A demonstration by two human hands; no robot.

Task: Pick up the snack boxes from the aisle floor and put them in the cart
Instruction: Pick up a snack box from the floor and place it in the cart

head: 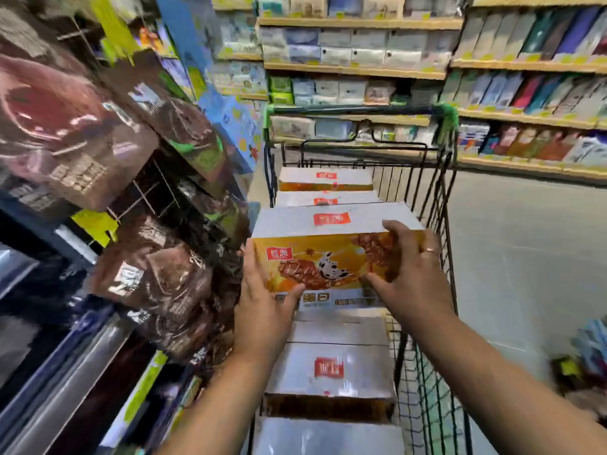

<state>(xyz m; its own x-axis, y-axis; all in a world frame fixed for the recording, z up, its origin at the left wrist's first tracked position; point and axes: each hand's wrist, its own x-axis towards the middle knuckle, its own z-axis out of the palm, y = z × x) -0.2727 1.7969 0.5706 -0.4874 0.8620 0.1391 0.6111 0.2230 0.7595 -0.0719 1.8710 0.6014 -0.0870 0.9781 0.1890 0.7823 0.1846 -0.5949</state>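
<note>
An orange and white snack box (323,254) hangs over the black wire cart (437,198), held between both hands. My left hand (262,300) grips its left end, thumb across the front face. My right hand (410,267) grips its right end, fingers curled over the top edge. Several like boxes lie in the cart: two beyond the held one (325,178) and others beneath and nearer to me (331,369).
A rack of brown snack bags (154,277) crowds the cart's left side. Shelves of packaged goods (361,70) line the far wall behind the cart's green-cornered handle (354,110). Grey floor (525,251) opens to the right, with some goods (588,349) at its edge.
</note>
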